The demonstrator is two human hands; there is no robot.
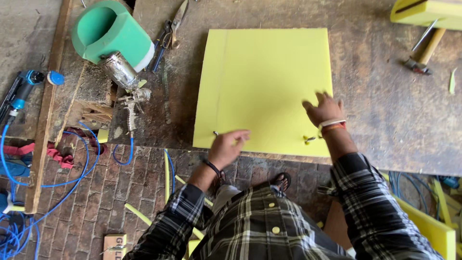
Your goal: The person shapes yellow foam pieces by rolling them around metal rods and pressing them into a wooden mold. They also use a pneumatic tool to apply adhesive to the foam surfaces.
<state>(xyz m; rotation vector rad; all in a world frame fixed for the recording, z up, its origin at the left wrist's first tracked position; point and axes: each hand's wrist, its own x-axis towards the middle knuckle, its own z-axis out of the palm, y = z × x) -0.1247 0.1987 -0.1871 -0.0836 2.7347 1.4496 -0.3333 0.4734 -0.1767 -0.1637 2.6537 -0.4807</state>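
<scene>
Yellow foam (pixel 267 82) lies flat; right hand (pixel 323 110) presses open to pin it, left hand (pixel 226 147) pinches sth thin.

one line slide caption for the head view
Both hands, left hand and right hand, rest on a yellow foam sheet on a workbench.

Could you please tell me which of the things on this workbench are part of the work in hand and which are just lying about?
In hand:
- yellow foam sheet, right hand flat on it
- left hand at its near edge, by a small dark pin-like item

Lying about:
- green foam cylinder
- spray gun
- scissors
- hammer
- blue hose
</scene>
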